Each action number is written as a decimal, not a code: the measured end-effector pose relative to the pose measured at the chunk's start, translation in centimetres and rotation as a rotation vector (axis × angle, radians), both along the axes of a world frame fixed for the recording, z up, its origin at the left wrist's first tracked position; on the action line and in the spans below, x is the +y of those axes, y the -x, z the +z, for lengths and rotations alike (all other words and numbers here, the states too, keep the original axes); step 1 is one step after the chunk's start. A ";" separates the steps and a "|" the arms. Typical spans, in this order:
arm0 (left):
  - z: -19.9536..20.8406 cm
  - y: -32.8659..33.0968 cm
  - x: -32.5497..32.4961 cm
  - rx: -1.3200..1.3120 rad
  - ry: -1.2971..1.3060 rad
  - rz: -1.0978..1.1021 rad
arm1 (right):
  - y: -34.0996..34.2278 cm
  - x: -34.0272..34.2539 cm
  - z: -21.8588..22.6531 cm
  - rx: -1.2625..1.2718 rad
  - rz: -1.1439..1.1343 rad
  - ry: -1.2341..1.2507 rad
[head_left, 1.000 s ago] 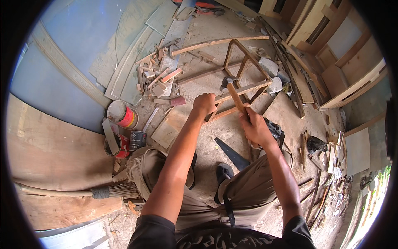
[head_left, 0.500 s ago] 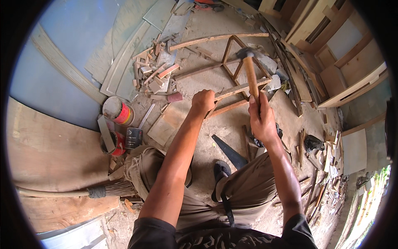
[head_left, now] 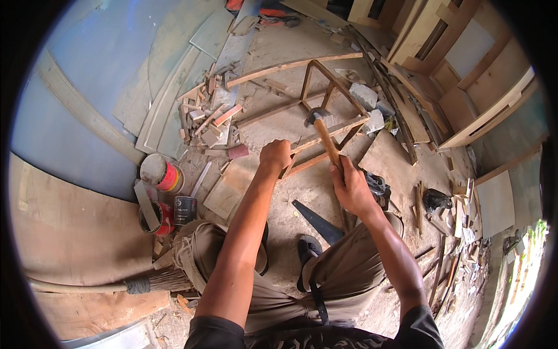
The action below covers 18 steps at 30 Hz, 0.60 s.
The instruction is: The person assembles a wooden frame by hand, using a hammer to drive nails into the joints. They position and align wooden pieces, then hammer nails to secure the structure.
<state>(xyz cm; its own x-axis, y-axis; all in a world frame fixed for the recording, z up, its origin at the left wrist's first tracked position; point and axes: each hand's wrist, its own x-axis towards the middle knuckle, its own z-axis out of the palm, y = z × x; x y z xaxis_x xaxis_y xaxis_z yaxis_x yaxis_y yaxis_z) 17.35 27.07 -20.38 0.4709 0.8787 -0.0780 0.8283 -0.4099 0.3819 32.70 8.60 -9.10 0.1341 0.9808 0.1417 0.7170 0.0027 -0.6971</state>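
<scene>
A hammer [head_left: 326, 139] with a wooden handle is gripped in my right hand [head_left: 353, 187]. Its dark metal head tilts forward and left, over or close to the upper rail of a wooden frame [head_left: 328, 132]; whether they touch I cannot tell. My left hand [head_left: 275, 156] is closed around the frame's near left end, its fingers mostly hidden behind the knuckles. Made of thin wooden strips, the frame stands on the dusty floor with crosspieces at its far side. Below it, between my feet, lies a dark saw blade [head_left: 318, 222].
Left of the frame lies a heap of wood offcuts [head_left: 212, 119]. Paint cans [head_left: 186, 209] and a broom [head_left: 157, 281] are near my left knee. Wooden cabinetry [head_left: 465, 87] stands at the far right, with scrap wood [head_left: 459, 232] along the right side.
The hammer has swung down and left, bringing its head from above the frame to near its upper rail. My left hand keeps its hold; the view has shifted slightly.
</scene>
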 end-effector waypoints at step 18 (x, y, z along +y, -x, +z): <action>0.4 0.0 0.0 -0.009 -0.068 -0.017 | -0.5 -1.7 -2.3 -0.011 0.006 0.034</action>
<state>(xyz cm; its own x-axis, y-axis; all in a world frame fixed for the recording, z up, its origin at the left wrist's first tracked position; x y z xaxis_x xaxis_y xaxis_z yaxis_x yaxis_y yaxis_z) 17.31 27.02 -19.97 0.4860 0.8738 -0.0141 0.8177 -0.4490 0.3603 33.16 6.88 -11.44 0.1265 0.9859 0.1098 0.7249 -0.0163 -0.6887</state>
